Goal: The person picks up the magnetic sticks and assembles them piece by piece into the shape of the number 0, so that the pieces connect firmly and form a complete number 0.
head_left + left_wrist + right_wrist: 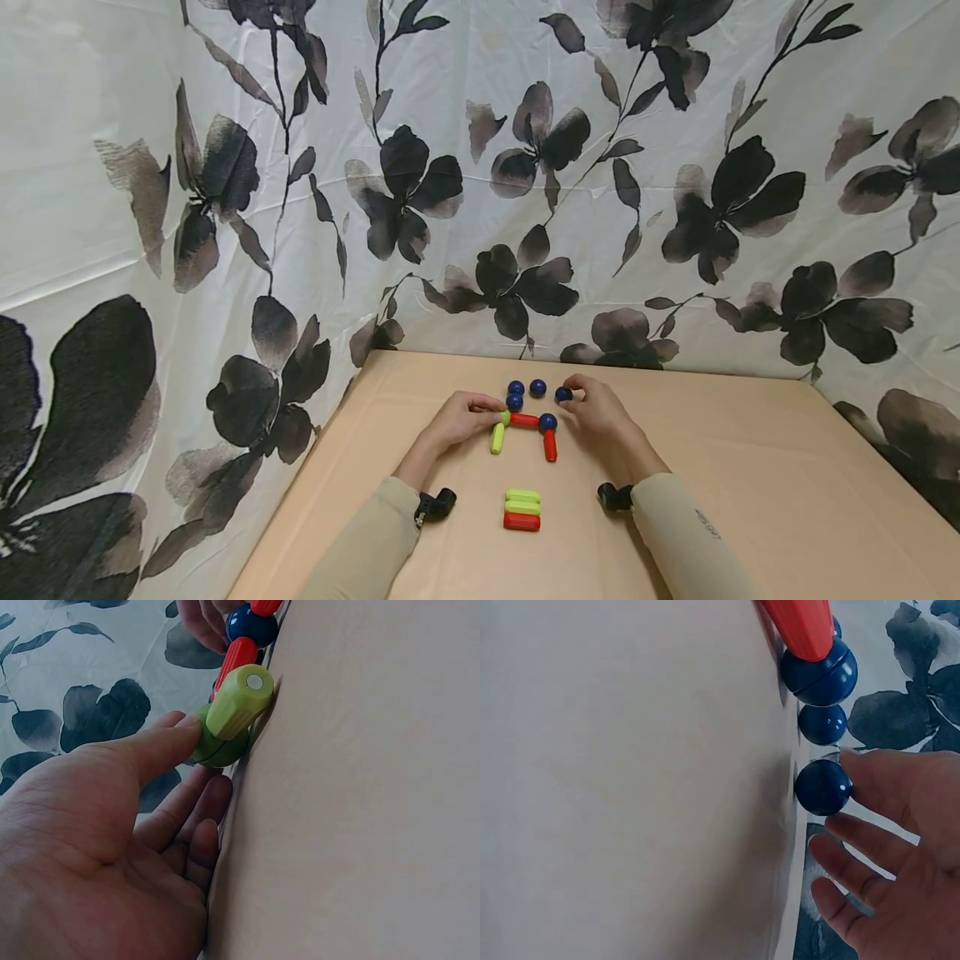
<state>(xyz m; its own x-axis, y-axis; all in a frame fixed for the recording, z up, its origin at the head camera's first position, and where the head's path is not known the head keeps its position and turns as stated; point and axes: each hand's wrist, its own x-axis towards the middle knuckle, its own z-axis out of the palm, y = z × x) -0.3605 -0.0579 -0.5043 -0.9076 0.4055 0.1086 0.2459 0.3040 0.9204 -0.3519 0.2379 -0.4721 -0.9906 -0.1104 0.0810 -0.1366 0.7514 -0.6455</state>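
My left hand [467, 418] pinches a green ball [223, 752] between thumb and fingers. From that ball a green magnetic rod [240, 701] points toward me, and a red rod [524, 420] runs right to a blue ball [548, 422]. A second red rod [551, 446] extends from this blue ball toward me. At the far right of the small balls, my right hand [600, 408] holds another blue ball [823, 787] between thumb and index finger; its other fingers are spread in the right wrist view.
Beyond the joined pieces lie more blue balls [537, 387], one close to the green ball. Nearer me, two green rods [522, 502] and a red rod [521, 522] lie side by side on the tan table [750, 483]. A floral cloth [600, 225] hangs behind.
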